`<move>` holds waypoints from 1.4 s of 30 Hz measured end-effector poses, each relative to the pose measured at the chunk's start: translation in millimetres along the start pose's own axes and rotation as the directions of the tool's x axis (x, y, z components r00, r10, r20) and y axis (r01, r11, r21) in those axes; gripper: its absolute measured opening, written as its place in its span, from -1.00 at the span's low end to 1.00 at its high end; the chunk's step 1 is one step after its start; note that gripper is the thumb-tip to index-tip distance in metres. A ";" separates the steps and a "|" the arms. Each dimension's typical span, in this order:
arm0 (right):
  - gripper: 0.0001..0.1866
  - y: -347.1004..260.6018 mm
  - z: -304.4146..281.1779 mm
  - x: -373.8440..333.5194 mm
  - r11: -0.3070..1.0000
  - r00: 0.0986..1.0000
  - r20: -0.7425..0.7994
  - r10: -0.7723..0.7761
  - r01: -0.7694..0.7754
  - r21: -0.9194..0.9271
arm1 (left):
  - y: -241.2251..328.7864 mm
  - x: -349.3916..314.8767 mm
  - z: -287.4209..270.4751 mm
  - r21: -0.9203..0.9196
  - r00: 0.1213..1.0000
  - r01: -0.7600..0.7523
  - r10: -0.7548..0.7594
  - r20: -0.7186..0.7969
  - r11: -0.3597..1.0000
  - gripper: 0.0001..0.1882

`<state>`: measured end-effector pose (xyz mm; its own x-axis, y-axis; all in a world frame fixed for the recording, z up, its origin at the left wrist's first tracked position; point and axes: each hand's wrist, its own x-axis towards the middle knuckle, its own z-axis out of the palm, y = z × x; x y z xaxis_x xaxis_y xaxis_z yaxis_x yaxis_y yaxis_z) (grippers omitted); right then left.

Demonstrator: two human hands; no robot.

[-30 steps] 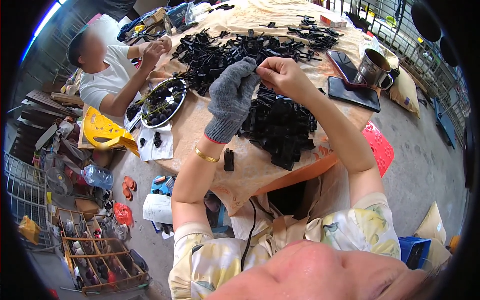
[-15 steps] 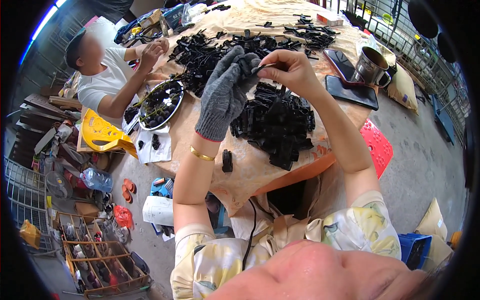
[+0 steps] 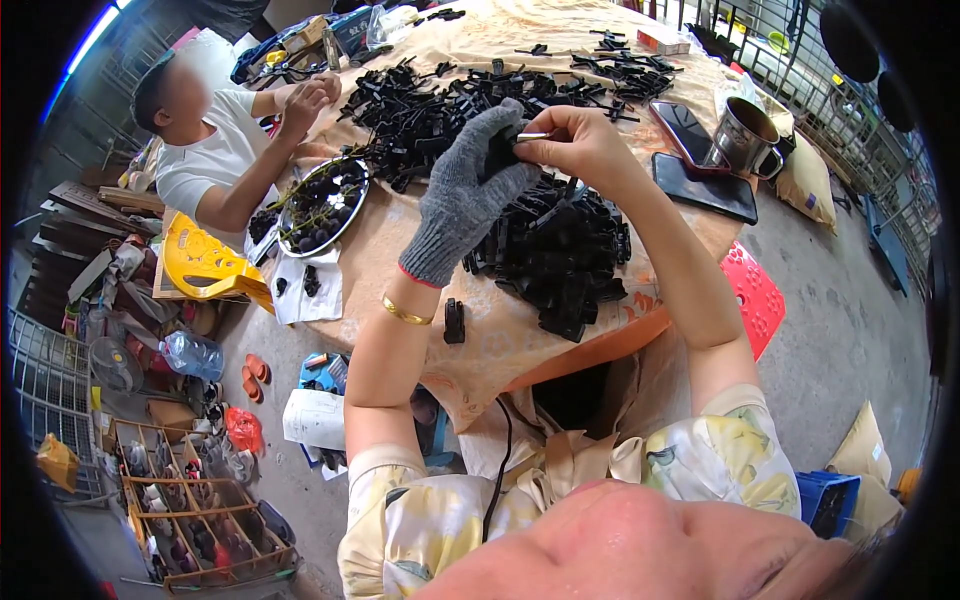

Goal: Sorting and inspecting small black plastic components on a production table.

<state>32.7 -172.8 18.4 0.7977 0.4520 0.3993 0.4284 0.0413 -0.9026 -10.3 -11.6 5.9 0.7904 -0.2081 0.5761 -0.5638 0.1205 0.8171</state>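
My left hand (image 3: 462, 195), in a grey knitted glove, is raised over the table with its thumb apart from the curled fingers. Between them is a black plastic part (image 3: 503, 150), mostly hidden by the glove. My bare right hand (image 3: 585, 148) pinches a small, thin silvery piece (image 3: 531, 136) against that part; its exact kind is too small to tell. Below both hands lies a dense heap of black plastic parts (image 3: 550, 255). One loose black part (image 3: 454, 321) sits alone near the table's front edge.
A wider spread of black parts (image 3: 420, 120) covers the table's middle. To the left are a plate of grapes (image 3: 345, 215) and a seated person (image 3: 215, 150). Two phones (image 3: 705, 188) and a metal mug (image 3: 745, 133) stand right. A red stool (image 3: 752, 300) is beside the table.
My gloved left hand has turned and its thumb has spread away from the fingers. The silvery piece in my right fingers now shows more plainly.
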 end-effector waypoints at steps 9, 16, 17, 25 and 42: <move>-0.78 -2.3 -2.3 -2.0 0.999 0.996 0.090 0.026 -0.029 0.031 | -2.3 1.9 -0.2 -0.119 0.991 0.102 -0.111 -0.072 0.988 -0.61; -0.82 -7.2 6.7 -3.1 0.994 0.992 0.082 0.097 -0.100 0.034 | 0.9 -1.6 0.8 0.204 0.987 -0.030 0.061 -0.147 0.979 -0.69; -0.82 -7.6 8.0 -3.9 0.994 0.994 0.058 0.097 -0.100 0.050 | 2.7 -2.1 1.8 0.202 0.987 -0.028 0.058 -0.148 0.979 -0.69; -0.81 -9.9 8.1 -5.2 0.990 0.990 0.060 0.128 -0.131 0.049 | 1.4 -3.0 3.2 0.699 0.902 -0.285 0.430 -0.035 0.656 -0.80; -0.80 85.5 -94.1 56.4 0.056 0.888 -0.421 0.184 -0.437 -0.898 | 3.9 -3.6 0.0 0.627 0.925 -0.348 0.365 0.107 0.697 -0.80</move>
<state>154.3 -227.6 -21.1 0.9661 0.0337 0.2560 0.0561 -0.9951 -0.0810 -15.3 -10.3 7.0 0.4993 -0.2521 0.8289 -0.8180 -0.4525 0.3551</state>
